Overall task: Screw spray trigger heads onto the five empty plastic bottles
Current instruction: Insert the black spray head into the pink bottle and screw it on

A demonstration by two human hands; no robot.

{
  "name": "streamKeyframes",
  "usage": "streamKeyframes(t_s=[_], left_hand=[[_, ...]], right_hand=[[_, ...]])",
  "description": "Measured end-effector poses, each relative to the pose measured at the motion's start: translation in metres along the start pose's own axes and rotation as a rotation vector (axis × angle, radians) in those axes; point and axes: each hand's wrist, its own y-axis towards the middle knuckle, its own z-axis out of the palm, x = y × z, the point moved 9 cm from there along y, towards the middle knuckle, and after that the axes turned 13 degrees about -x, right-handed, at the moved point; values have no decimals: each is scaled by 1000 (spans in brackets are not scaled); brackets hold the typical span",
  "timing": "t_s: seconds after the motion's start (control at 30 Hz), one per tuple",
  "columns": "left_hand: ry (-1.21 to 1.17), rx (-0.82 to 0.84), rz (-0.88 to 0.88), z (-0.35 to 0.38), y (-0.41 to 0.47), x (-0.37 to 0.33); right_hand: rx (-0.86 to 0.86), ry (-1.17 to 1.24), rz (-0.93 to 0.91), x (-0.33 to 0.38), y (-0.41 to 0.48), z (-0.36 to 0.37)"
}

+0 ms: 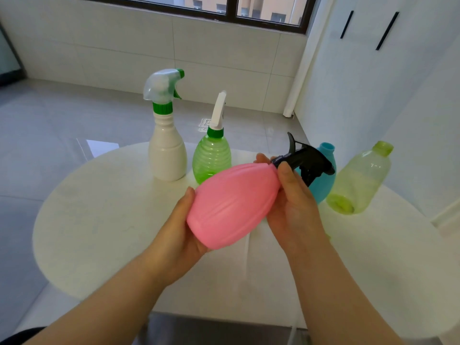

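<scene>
- Head view is showing the left hand (174, 235) cupping the base of a pink ribbed plastic bottle (231, 202), its grip wrapping the lower body and holding the bottle tilted above the round white desk (99, 220).
- The right hand (293, 202) is pinching the collar of a black plastic spray trigger head (308, 160) at the pink bottle's neck, grip clamping on it.
- Cross-threading is looking like the main risk if the collar is sitting askew. The soft bottle wall may also be slipping in the palm.
- The black head is hanging just in front of an open-necked blue plastic bottle (326, 147). A bump could be toppling it toward the yellow-green translucent bottle (358, 180), which is lying tilted near the desk's right edge.
- A white bottle with a clear-and-green trigger (167, 150) and a green ribbed bottle with a white trigger (211, 158) are standing behind, apart from the hands. The near desk surface is offering working room.
</scene>
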Motion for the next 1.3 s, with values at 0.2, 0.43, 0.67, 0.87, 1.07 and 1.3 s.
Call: streamKeyframes(t_s=[0.2,0.43,0.67,0.87,1.07,1.3], left_hand=[[548,-16,311,-4,-9,-20],[846,-158,836,0,-22,-43],[162,151,19,3,-7,-5],[759,-60,646,-2,-17,-44],[580,13,384,-7,-10,-30],[449,142,269,7,-13,-18]], right_hand=[[-78,-128,-22,0,4,-9],[37,-211,-76,0,-5,7],[123,13,21,8,-1,6],[45,-12,36,1,4,-3],[131,-52,8,5,-1,6],[74,-182,17,1,-2,1]])
